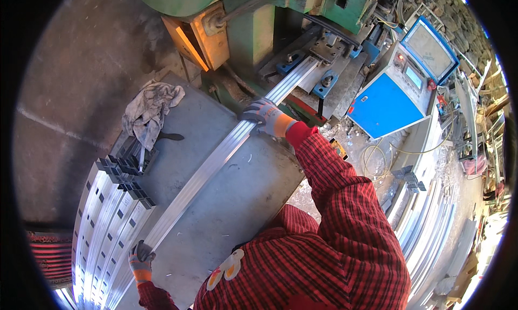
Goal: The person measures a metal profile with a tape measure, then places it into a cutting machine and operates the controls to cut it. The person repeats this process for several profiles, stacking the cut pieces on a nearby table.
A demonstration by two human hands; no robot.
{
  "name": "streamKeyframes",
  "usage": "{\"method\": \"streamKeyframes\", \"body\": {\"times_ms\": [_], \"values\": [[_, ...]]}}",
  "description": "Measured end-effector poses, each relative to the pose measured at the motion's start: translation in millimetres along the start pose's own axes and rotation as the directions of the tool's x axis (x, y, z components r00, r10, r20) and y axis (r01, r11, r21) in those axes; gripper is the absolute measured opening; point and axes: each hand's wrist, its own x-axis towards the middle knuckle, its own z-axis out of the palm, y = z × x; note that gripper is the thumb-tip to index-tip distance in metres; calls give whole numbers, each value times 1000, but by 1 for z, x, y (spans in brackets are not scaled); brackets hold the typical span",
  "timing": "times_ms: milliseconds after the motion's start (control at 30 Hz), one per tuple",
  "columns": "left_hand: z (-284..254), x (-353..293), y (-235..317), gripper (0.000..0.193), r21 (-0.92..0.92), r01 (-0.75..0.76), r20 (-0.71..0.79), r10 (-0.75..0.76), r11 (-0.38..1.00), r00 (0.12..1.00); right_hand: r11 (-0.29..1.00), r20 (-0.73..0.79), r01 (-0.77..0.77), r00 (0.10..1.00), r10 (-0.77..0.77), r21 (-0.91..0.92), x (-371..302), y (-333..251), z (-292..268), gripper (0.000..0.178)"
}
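A long ribbed aluminium profile (200, 181) runs diagonally over the grey metal table, its far end lying in the tooling of a green press (259, 32). My right hand (265, 117), in a grey and orange work glove, is wrapped over the profile near the table's far edge. Lower left, my left hand (141, 260), gloved alike, grips the profile near the table's left side. Just left of that hand lies a stack of punched profiles (110, 223) with rectangular holes and dark open ends.
A crumpled grey rag (152, 111) lies on the metal table (216, 229). Blue clamps (326, 82) flank the press die. Right of it stands a blue and white control cabinet (386, 105) with a raised lid. More long profiles (426, 229) and a loose hose (380, 159) lie at right.
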Motion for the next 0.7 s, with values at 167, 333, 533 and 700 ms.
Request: {"method": "streamKeyframes", "body": {"times_ms": [167,333,533,700], "values": [[7,-11,51,71,202,-105,54,96,974,994,1000,-30,-13,999,13,14,-16,5,-6,54],[-24,-10,42,67,363,-156,-3,168,919,986,999,17,-38,999,37,9,-3,-3,-22,58],[6,-16,32,72,410,-154,10,164,899,986,999,-10,-34,999,34,-35,-16,5,-12,60],[50,-25,19,69,467,-239,-3,272,851,962,999,17,21,1000,-21,-28,-22,22,-14,54]]}}
